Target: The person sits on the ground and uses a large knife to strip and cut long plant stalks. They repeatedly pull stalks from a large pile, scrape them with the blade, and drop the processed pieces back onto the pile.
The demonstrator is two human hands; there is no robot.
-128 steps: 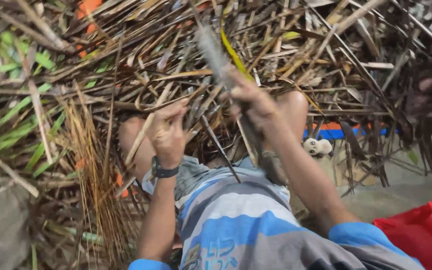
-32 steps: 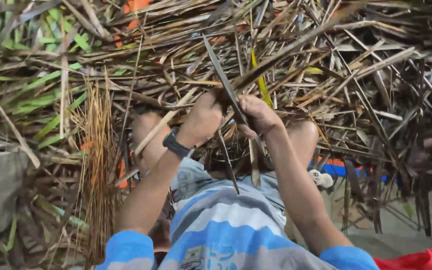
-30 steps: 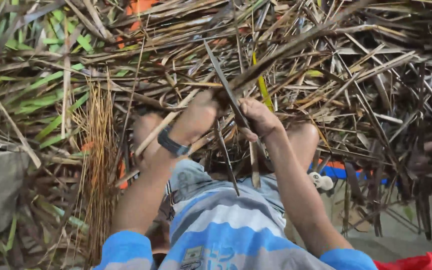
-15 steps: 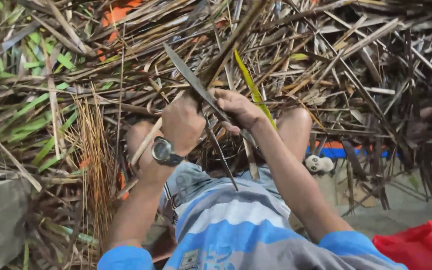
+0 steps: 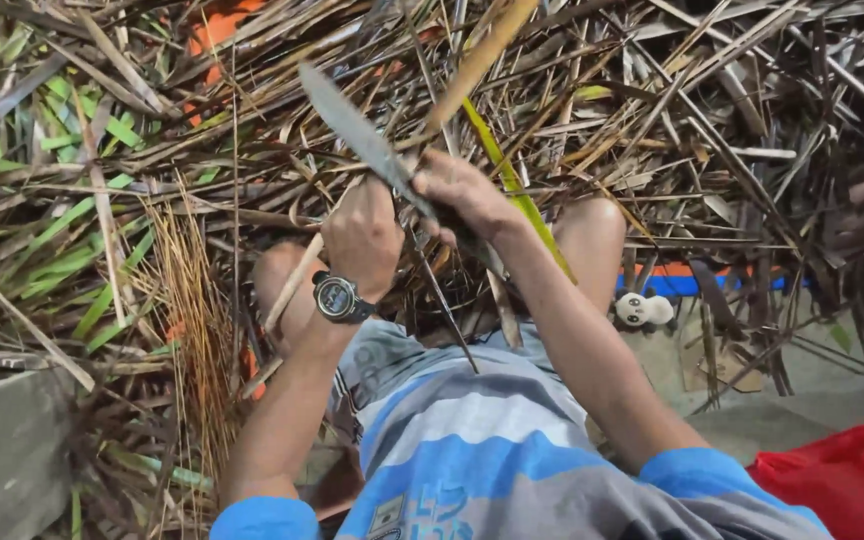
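The knife [image 5: 357,130] has a long, flat, dull grey blade that points up and to the left over the knees. It looks stiff and sharp, so it is best taken only at the handle, where the right hand [image 5: 462,195] is wrapped tight. The left hand [image 5: 362,235] is curled firmly around a thin dry strip [image 5: 442,295] (light, probably brittle), just beside the blade. All around lies a heap of dry brown stalks [image 5: 692,120], rough and fibrous, with some green leaves [image 5: 62,240].

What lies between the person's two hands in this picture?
In the head view, the knife blade and a thin dark leaf rib pass between the left hand and the right hand.
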